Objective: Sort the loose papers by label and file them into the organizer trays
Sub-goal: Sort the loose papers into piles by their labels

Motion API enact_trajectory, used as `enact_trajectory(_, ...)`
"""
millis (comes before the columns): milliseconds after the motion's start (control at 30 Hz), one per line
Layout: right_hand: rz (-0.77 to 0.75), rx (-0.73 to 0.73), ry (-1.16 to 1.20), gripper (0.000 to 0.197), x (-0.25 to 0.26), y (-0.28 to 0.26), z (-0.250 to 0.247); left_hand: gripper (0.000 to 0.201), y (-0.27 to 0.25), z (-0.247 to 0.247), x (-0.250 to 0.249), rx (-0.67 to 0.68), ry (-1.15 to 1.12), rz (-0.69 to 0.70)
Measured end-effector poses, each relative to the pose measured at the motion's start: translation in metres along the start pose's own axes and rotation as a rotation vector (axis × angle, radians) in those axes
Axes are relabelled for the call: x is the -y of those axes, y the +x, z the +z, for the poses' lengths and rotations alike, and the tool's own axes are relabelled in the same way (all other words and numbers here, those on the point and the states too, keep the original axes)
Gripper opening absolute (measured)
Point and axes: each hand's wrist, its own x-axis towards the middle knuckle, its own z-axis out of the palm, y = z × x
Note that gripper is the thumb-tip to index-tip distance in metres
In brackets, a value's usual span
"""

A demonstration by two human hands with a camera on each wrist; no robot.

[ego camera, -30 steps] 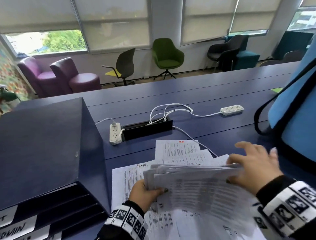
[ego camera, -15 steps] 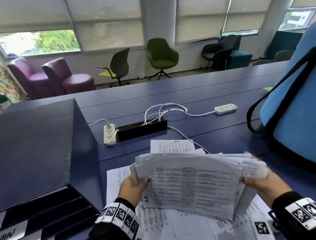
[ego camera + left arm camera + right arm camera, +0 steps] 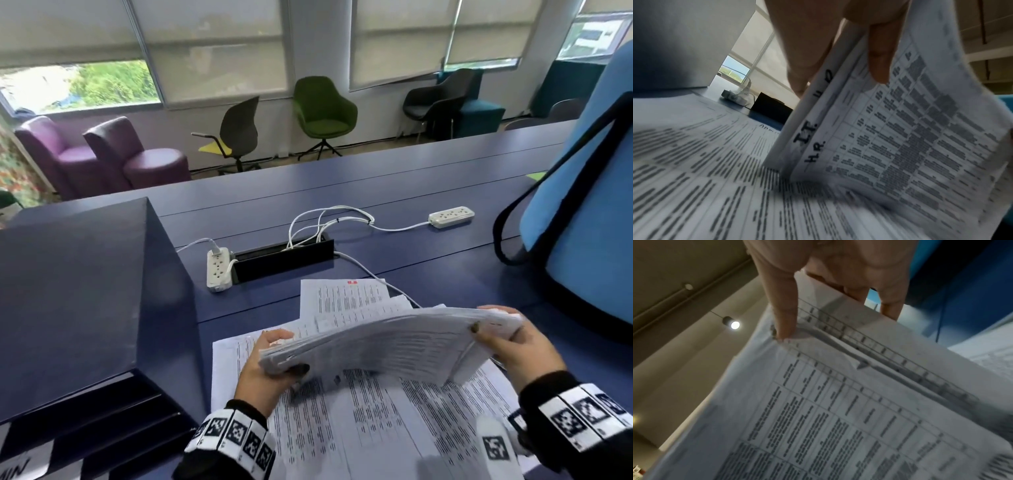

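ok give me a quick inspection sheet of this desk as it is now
surface: blue desk, sheets spread at its near edge.
job's things: stack of papers held above loose sheets; handwritten IT and HR labels show on the stack's sheets in the left wrist view; organizer trays at left.
clutter: light blue bag at right.
grips: left hand and right hand each grip one end of the stack.
cables: white cords run from a black cable box to two power strips.
surroundings: chairs, windows with blinds.

Green chair and purple armchairs below blinds.
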Motion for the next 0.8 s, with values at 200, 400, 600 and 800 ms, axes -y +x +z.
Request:
enact_trajectory(200,-0.007,0.108,-0.028,0.062,-0.007,0.001,0.004,0.044,0.001,0.008,0.002,0.036,0.021,-0.063)
enact_trajectory(400,0.075,0.114,-0.086,0.098,-0.015,0.008,0.006,0.037,0.003,0.010,-0.007,0.062,0.018,-0.128)
enact_trajectory(600,0.059,0.061,-0.037,0.062,-0.010,0.014,0.016,0.038,0.014,0.000,0.003,-0.005,0.074,-0.122)
enact_trajectory(800,0.040,0.069,-0.061,0.083,-0.001,0.014,0.014,0.028,0.018,-0.001,0.007,-0.049,0.090,-0.166)
